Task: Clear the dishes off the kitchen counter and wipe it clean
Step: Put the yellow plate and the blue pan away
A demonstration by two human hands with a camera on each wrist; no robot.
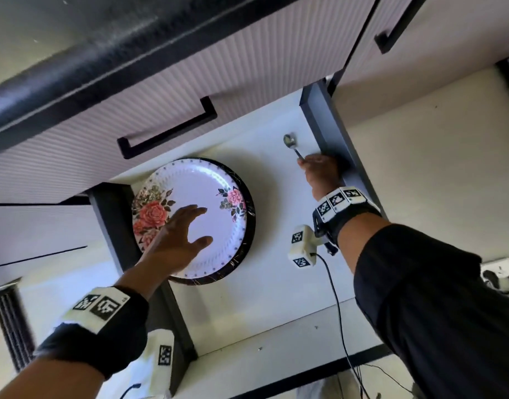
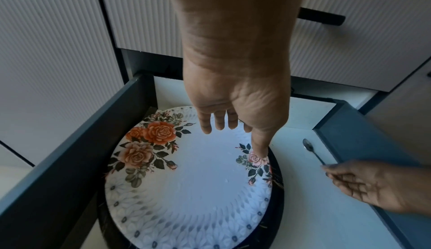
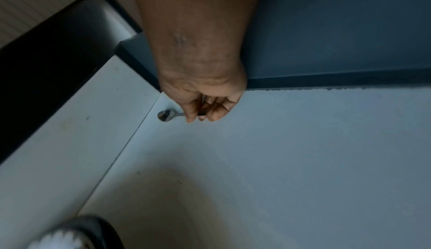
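A white floral plate (image 1: 216, 194) lies on a dark plate (image 1: 250, 226) at the left of an open drawer's white floor (image 1: 276, 226). My left hand (image 1: 187, 228) hovers over the floral plate (image 2: 191, 188) with straight, spread fingers and holds nothing. My right hand (image 1: 303, 162) pinches the handle of a small metal spoon (image 1: 290, 140). The spoon's bowl (image 3: 166, 115) sits near the drawer's far right corner, beside the dark side wall (image 1: 334, 133). Whether the spoon (image 2: 308, 145) touches the floor I cannot tell. The right wrist view shows the plates' edge (image 3: 70, 238) at bottom left.
Ribbed cabinet fronts with black bar handles (image 1: 167, 133) hang over the drawer's back, under a black counter edge (image 1: 103, 47). The drawer's dark left wall (image 2: 70, 151) stands close to the plates. A wall socket (image 1: 501, 272) is at right. A cable (image 1: 334, 298) trails from my right wrist.
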